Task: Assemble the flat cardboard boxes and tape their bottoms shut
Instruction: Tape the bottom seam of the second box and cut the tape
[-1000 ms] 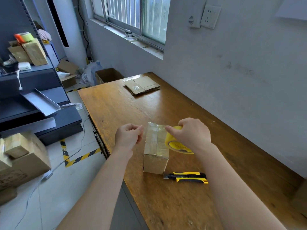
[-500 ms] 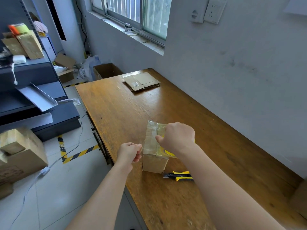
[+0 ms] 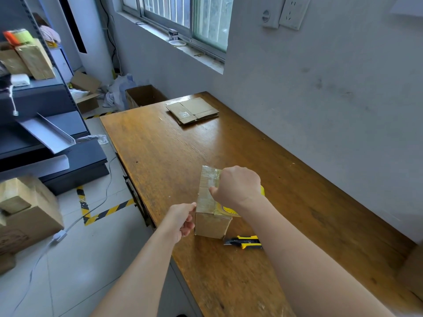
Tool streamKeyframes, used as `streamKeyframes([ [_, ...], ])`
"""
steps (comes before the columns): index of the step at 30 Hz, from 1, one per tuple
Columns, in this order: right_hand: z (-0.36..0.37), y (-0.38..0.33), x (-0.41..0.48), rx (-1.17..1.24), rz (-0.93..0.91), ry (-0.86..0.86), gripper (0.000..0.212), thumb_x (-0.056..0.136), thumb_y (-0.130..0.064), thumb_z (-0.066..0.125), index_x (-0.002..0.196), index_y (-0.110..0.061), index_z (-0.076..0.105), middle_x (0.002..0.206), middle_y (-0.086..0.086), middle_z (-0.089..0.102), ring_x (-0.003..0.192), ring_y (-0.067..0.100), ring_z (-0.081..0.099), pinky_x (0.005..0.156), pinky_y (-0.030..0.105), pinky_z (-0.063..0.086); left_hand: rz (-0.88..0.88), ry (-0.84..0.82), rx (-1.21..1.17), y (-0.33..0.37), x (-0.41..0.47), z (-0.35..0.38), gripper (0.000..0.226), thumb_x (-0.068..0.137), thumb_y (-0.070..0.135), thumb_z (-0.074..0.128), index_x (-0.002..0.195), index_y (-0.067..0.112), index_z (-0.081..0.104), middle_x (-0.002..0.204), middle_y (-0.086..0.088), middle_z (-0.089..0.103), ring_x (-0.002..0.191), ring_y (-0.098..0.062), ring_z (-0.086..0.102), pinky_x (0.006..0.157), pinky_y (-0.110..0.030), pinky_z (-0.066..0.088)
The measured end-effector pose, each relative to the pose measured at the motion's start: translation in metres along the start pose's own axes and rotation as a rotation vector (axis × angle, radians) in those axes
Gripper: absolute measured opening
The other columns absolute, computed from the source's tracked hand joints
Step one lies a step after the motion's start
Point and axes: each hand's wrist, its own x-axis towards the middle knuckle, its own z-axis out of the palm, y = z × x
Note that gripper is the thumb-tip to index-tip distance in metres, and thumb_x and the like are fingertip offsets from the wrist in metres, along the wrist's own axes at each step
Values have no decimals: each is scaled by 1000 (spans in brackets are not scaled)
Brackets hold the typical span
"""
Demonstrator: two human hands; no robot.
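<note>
The worktop (image 3: pixel 251 152) is orange-brown wood; the box (image 3: pixel 211 225) plain tan; tape roll (image 3: pixel 229 210) yellow; knife (image 3: pixel 246 241) yellow and black; floor tape (image 3: pixel 107 212) striped yellow-black.

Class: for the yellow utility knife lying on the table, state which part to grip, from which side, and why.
Probably grip the utility knife by its yellow-and-black handle, from above, fingers across its narrow width. It lies flat on the table, and its metal blade end lies nearest the box.

Glossy tape (image 3: pixel 209 188) covers the matt cardboard box (image 3: pixel 211 225) on varnished wood table (image 3: pixel 174 152).
</note>
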Motion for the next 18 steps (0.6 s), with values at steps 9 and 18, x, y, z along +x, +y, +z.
streamKeyframes([
  [9, 3, 0, 3, 29, 4, 1, 42, 93, -44, 55, 61, -20, 43, 60, -6, 49, 51, 10, 46, 48, 23, 40, 619, 350, 135, -14, -11, 11, 10, 101, 20, 48, 103, 23, 57, 97, 2, 64, 93, -20, 63, 77, -37, 55],
  [18, 6, 2, 5, 20, -5, 38, 44, 94, -48, 49, 62, -18, 47, 59, -5, 48, 52, 10, 47, 47, 22, 39, 462, 206, 246, -7, -8, 24, 43, 103, 40, 42, 79, 13, 65, 90, -19, 70, 75, -24, 58, 67, -35, 45],
])
